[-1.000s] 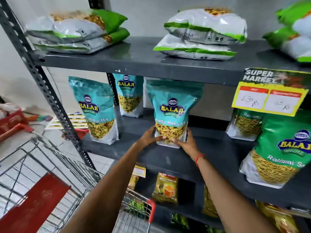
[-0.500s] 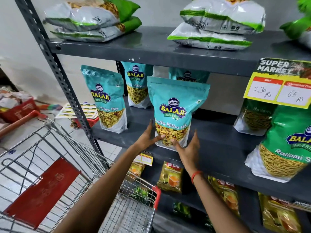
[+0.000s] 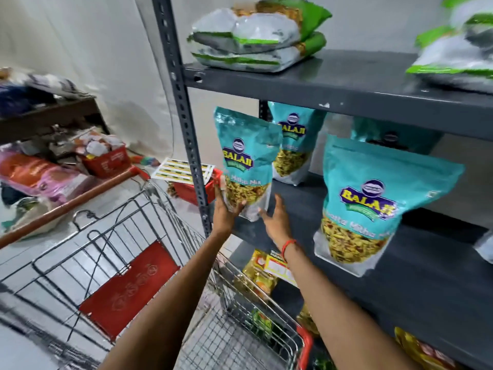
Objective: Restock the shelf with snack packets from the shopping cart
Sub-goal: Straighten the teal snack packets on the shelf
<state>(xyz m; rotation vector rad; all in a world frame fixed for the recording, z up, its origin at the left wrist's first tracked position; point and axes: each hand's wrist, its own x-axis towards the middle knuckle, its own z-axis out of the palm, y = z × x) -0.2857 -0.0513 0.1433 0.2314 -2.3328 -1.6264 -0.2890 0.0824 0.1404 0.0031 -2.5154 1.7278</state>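
A teal Balaji snack packet (image 3: pixel 248 156) stands at the left end of the grey middle shelf (image 3: pixel 426 276). My left hand (image 3: pixel 226 213) grips its lower left corner, fingers over the front. My right hand (image 3: pixel 276 221) is open by its lower right corner, fingers spread; contact is unclear. A second teal packet (image 3: pixel 373 198) stands free to the right, with two more teal packets (image 3: pixel 293 145) behind. The wire shopping cart (image 3: pixel 149 236) sits below left under my arms, its red flap (image 3: pixel 128 289) showing; I see no packets in its visible basket.
The rack's grey upright post (image 3: pixel 184 116) is just left of my left hand. Green-and-white packets (image 3: pixel 256 41) lie on the top shelf (image 3: pixel 346 86). Yellow packets (image 3: pixel 261 276) fill the lower shelf. A red basket (image 3: pixel 106 161) and piled goods sit on the floor at left.
Both hands left the middle teal packet, which now stands alone, and moved left to the packet at the shelf's end. My view swung left and down toward the cart.
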